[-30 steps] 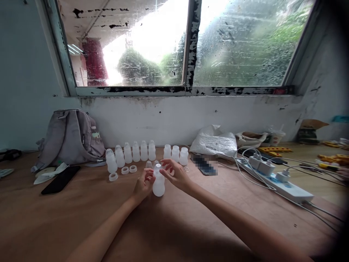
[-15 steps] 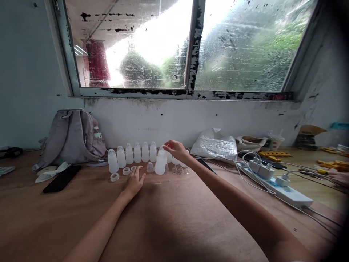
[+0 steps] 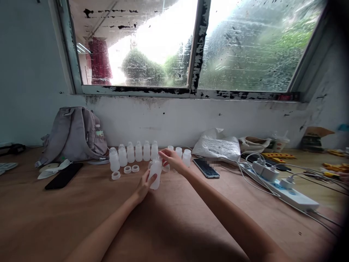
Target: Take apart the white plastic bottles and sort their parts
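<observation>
My left hand [image 3: 144, 184] is wrapped around the lower body of a frosted baby bottle [image 3: 155, 177], tilted a little above the table. At the bottle's top, the fingers of my right hand [image 3: 171, 158] pinch the clear domed cap, partly hiding it. Behind on the left stands a row of several capped baby bottles [image 3: 130, 153]. White screw rings [image 3: 127, 170] lie in front of that row. Beyond my right hand are open-necked bottles [image 3: 187, 158]; small clear parts near them are partly covered by my hands.
A phone [image 3: 206, 168] lies right of the bottles, another black phone [image 3: 64, 176] to the left. A grey backpack [image 3: 73, 136] and a silver plastic bag [image 3: 218, 145] stand against the wall. On the right is a power strip [image 3: 291, 193] with chargers and loose cables.
The bottle has come nearer to me, with my right hand still at its top. My left hand has left the rings and closed around the bottle's body.
</observation>
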The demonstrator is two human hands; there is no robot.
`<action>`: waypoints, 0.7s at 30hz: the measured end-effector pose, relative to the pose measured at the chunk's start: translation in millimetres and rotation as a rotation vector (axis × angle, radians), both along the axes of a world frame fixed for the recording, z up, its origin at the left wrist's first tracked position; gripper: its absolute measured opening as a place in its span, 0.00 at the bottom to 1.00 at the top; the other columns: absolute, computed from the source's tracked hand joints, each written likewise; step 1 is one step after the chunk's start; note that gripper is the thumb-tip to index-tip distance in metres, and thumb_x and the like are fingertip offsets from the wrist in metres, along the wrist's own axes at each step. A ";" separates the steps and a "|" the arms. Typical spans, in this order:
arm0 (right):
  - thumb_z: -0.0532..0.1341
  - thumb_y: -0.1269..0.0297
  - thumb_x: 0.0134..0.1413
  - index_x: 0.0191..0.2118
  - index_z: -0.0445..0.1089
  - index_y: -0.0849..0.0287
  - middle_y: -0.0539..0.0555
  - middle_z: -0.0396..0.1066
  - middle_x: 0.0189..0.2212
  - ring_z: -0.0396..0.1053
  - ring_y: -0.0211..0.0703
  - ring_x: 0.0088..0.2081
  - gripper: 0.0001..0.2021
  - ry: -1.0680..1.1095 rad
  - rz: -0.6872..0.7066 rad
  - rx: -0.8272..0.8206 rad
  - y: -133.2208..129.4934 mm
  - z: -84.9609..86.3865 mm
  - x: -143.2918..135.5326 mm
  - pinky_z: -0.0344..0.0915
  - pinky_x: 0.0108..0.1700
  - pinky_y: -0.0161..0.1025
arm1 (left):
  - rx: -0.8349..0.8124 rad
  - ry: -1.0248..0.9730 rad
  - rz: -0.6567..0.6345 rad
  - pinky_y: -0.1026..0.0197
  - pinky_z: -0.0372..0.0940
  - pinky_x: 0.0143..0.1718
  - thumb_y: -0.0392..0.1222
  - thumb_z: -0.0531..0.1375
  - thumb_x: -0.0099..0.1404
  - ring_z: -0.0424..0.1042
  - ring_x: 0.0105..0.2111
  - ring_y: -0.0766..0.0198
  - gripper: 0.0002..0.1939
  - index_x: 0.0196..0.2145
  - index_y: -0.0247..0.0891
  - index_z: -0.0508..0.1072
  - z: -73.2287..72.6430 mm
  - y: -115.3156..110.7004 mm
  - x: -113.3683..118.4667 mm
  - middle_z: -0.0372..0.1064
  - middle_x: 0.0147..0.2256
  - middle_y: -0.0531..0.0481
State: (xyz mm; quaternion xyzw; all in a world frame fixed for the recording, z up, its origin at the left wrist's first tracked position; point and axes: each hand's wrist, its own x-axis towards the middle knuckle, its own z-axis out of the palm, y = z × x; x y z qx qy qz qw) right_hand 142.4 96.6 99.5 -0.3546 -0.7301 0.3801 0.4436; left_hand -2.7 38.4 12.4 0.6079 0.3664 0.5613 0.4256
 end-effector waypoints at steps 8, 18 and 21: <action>0.61 0.52 0.41 0.34 0.64 0.60 0.51 0.67 0.26 0.66 0.36 0.28 0.17 0.199 0.125 -0.216 2.9 -18.0 -6.2 0.67 0.29 0.36 | -0.035 -0.001 0.052 0.68 0.54 0.19 0.54 0.50 0.58 0.60 0.21 0.69 0.20 0.34 0.32 0.66 2.7 -5.2 -3.5 0.62 0.24 0.50; 0.60 0.52 0.42 0.32 0.58 0.56 0.47 0.65 0.29 0.65 0.33 0.30 0.16 0.291 0.224 -0.307 -4.7 -25.0 -12.0 0.65 0.33 0.33 | 0.108 0.131 0.235 0.67 0.54 0.22 0.52 0.52 0.58 0.59 0.23 0.67 0.18 0.29 0.31 0.68 2.4 -10.3 -3.1 0.61 0.22 0.51; 0.60 0.51 0.42 0.31 0.57 0.57 0.48 0.66 0.29 0.65 0.34 0.31 0.16 0.265 0.189 -0.275 -6.9 -23.9 -11.9 0.64 0.32 0.32 | 0.138 0.155 0.270 0.66 0.56 0.26 0.51 0.52 0.58 0.61 0.25 0.65 0.17 0.30 0.31 0.69 5.1 -13.9 -0.3 0.64 0.25 0.50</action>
